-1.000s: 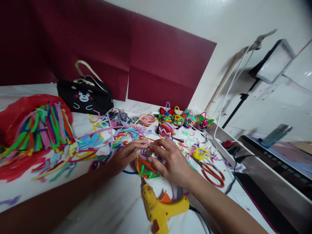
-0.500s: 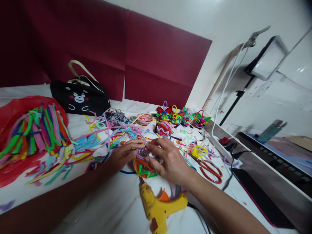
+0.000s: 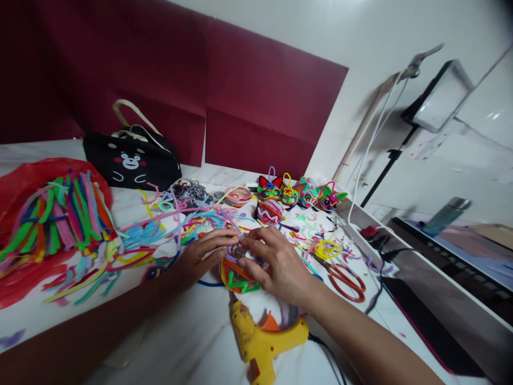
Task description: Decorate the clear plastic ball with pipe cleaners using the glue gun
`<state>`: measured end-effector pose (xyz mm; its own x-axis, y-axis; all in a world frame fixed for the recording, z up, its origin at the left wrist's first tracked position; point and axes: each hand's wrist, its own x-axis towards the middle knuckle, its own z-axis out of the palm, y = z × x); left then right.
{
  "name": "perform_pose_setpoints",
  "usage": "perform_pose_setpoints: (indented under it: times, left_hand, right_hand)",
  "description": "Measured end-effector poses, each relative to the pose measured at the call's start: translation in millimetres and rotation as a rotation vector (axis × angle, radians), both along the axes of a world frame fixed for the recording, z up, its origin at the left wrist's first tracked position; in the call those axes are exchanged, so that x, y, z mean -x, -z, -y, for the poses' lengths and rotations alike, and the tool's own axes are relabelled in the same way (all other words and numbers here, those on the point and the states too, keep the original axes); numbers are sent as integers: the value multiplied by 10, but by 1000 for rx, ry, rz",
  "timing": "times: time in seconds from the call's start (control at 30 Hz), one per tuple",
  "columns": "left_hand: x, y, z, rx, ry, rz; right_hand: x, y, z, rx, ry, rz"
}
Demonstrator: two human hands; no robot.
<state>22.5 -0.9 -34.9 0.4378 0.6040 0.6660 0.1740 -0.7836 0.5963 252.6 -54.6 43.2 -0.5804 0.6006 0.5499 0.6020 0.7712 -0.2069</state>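
Both my hands meet over a round pipe-cleaner ornament [image 3: 236, 279], with orange, purple and green zigzag strands showing below the fingers. My left hand [image 3: 210, 248] presses the ornament's upper left side, its fingers together. From the right, my right hand [image 3: 276, 262] curls over the top, thumb and fingers gripping the ornament; its upper part is mostly hidden. A yellow hot glue gun [image 3: 260, 342] lies just in front, nozzle pointing toward the ornament. Close to the right hand are orange-handled scissors [image 3: 347, 282] and a yellow pipe-cleaner piece [image 3: 327, 248].
Pipe cleaners [image 3: 60, 219] lie bundled on a red plastic bag [image 3: 20, 182] at left. A black bag [image 3: 132, 160] stands behind. Finished animal-face ornaments [image 3: 289, 193] line the back. A power strip [image 3: 368, 232], black tablet-like slab [image 3: 428, 326] and lamp stand [image 3: 390, 155] are at right.
Almost nothing differs. My left fingers have shifted very slightly on the ornament; the right hand stays in place.
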Motion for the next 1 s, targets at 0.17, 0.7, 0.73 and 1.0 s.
perform_pose_setpoints:
  times: [0.17, 0.7, 0.73, 1.0]
  left_hand:
    - [0, -18, 34, 30, 13, -4]
    - [9, -40, 68, 121, 50, -7]
    - [7, -43, 75, 127, 46, -6]
    - [-16, -21, 75, 107, 35, 16]
  right_hand:
    - [-1, 1, 11, -1, 9, 7]
    - [13, 18, 21, -9, 18, 6]
    - [14, 20, 21, -9, 20, 6]
    - [12, 13, 13, -11, 21, 8]
